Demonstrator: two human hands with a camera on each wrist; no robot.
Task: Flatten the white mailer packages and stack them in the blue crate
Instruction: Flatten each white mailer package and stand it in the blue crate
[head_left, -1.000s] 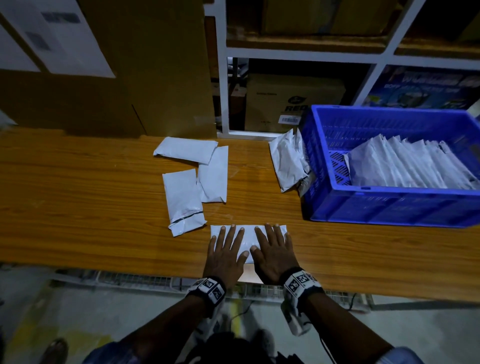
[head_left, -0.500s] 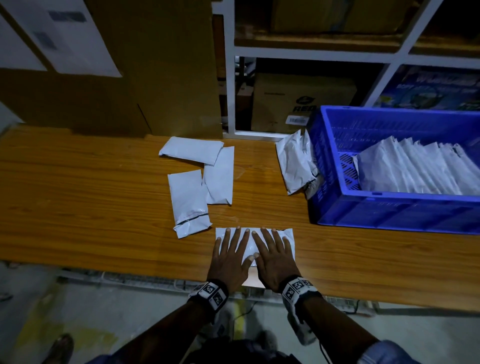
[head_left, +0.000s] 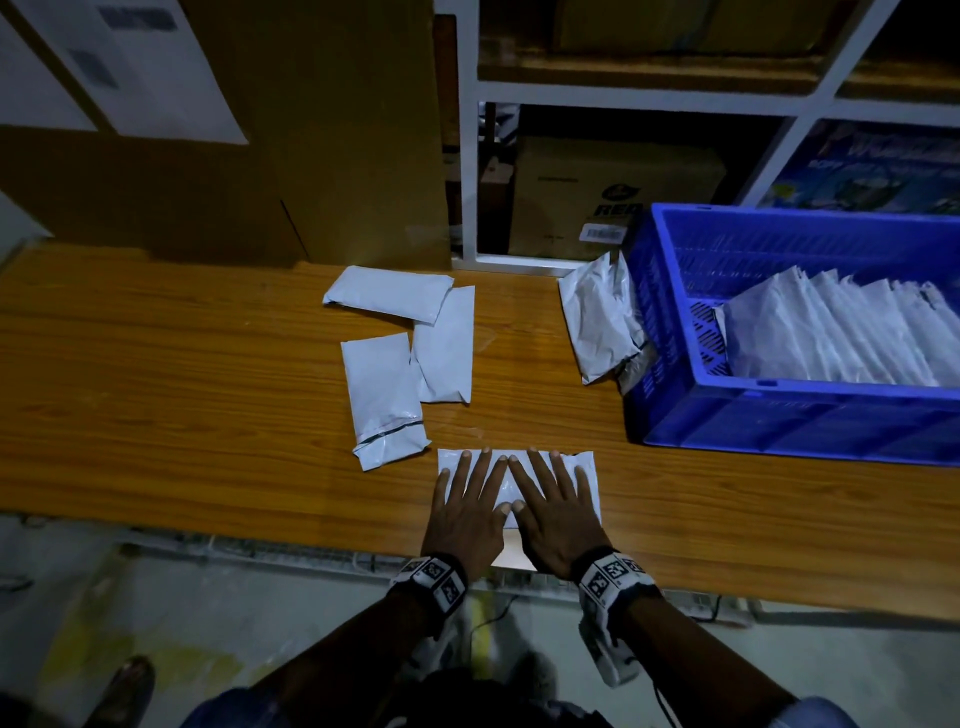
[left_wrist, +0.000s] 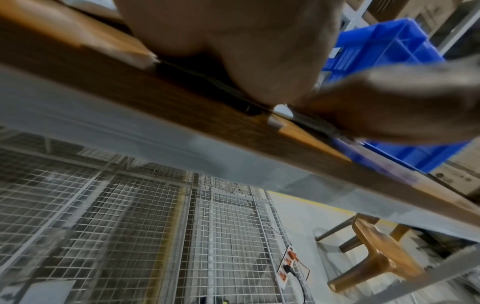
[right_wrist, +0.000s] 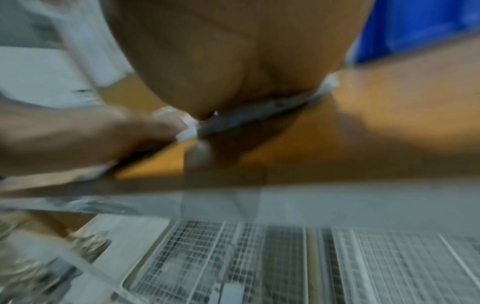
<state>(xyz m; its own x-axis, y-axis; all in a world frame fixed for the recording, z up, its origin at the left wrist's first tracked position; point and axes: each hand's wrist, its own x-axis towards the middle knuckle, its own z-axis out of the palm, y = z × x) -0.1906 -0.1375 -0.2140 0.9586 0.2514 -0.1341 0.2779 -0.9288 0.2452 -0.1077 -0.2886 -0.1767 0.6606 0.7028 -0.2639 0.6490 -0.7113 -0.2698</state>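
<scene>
A white mailer (head_left: 586, 467) lies flat at the near edge of the wooden table (head_left: 156, 389). My left hand (head_left: 470, 499) and my right hand (head_left: 556, 501) press down on it side by side, palms flat and fingers straight and spread. Three more white mailers (head_left: 382, 389) lie in a loose group behind and to the left. A crumpled mailer (head_left: 597, 322) leans against the left wall of the blue crate (head_left: 779, 415). Several flattened mailers (head_left: 841, 332) are stacked slanting inside the crate. The wrist views show only the palms (left_wrist: 233, 51) on the table edge.
Cardboard boxes (head_left: 260, 130) stand along the table's back left. A white shelf frame (head_left: 467, 156) with boxes rises behind the table. Below the table edge are wire mesh panels (left_wrist: 130, 226), a power strip (left_wrist: 288, 265) and a brown stool (left_wrist: 376, 246).
Both hands stay pressed flat on the near mailer; the fingers have slid slightly forward across it. The head view has shifted a little. The other mailers have not moved.
</scene>
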